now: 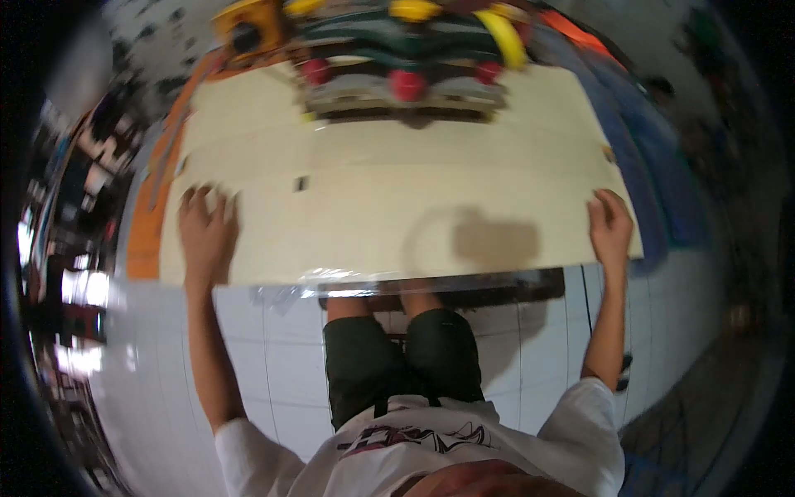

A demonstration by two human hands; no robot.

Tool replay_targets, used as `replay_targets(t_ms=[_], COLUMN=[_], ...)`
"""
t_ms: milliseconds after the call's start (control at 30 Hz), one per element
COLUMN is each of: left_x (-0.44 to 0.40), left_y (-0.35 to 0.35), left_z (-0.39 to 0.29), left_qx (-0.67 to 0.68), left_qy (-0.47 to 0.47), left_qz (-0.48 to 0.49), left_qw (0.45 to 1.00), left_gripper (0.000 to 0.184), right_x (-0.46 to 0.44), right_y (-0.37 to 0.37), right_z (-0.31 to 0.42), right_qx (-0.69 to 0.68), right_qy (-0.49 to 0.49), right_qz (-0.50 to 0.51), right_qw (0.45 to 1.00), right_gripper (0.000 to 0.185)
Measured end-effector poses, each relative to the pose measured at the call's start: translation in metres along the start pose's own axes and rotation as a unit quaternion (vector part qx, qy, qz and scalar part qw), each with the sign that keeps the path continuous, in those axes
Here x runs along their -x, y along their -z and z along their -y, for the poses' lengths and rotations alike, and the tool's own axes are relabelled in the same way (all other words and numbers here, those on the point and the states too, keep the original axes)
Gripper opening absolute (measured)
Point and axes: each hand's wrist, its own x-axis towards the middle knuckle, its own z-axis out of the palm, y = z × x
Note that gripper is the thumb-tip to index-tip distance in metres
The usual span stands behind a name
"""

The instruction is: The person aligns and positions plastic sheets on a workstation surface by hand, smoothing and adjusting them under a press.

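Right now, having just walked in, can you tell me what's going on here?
A person has the left hand at the left side of a pale worktop and the right hand near its right edge. Neither hand visibly holds anything; whether they press on the surface is hard to tell. Blurred equipment with red knobs sits at the far side.

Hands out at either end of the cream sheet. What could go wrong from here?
Crumpled clear plastic at the near edge of the cream sheet might snag. The red-knobbed device at the far side might get knocked if the left hand or right hand reaches forward.
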Motion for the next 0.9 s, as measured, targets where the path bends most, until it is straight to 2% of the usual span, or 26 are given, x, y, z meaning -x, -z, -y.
replay_targets(t_ms=[33,100,167,200,267,333,400,533,633,700,800,900], left_x=[0.003,0.009,0.009,0.005,0.004,0.003,0.005,0.012,0.012,0.011,0.010,0.012], left_y=[-0.007,0.000,0.002,-0.007,-0.002,-0.001,-0.006,-0.010,-0.005,0.004,0.000,0.000], left_z=[0.022,0.026,0.032,0.011,0.008,0.008,0.014,0.019,0.014,0.002,0.011,0.006], left_qx=[0.092,0.152,0.157,0.153,0.164,0.172,0.245,0.266,0.263,0.275,0.252,0.275], left_qy=[0.057,0.075,0.080,0.081,0.093,0.106,0.111,0.103,0.100,0.133,0.105,0.125], left_qz=[-0.009,0.002,-0.015,-0.024,-0.021,-0.021,-0.048,-0.085,-0.095,-0.088,-0.102,-0.105], left_qw=[0.994,0.986,0.984,0.985,0.982,0.979,0.962,0.955,0.955,0.948,0.957,0.948], left_gripper=[0.038,0.039,0.040,0.040,0.039,0.038,0.036,0.031,0.028,0.027,0.027,0.027], right_x=[0.008,0.018,0.023,0.018,0.017,0.015,0.016,0.020,0.018,0.015,0.015,0.015], right_y=[0.002,0.000,-0.002,-0.001,-0.003,-0.003,-0.002,-0.009,-0.009,-0.003,-0.004,-0.002], right_z=[0.005,0.011,0.020,-0.002,-0.001,-0.001,0.000,-0.013,-0.013,-0.005,-0.008,-0.004], right_qx=[-0.034,-0.089,-0.112,-0.109,-0.146,-0.158,-0.172,-0.147,-0.202,-0.148,-0.125,-0.138], right_qy=[-0.026,-0.066,-0.102,-0.110,-0.144,-0.145,-0.146,-0.156,-0.158,-0.183,-0.176,-0.169], right_qz=[-0.029,-0.090,-0.154,-0.153,-0.184,-0.180,-0.174,-0.170,-0.172,-0.165,-0.162,-0.162], right_qw=[0.999,0.990,0.976,0.976,0.961,0.960,0.959,0.962,0.951,0.958,0.963,0.962], right_gripper=[0.022,0.018,0.017,0.017,0.018,0.018,0.018,0.020,0.020,0.020,0.020,0.020])
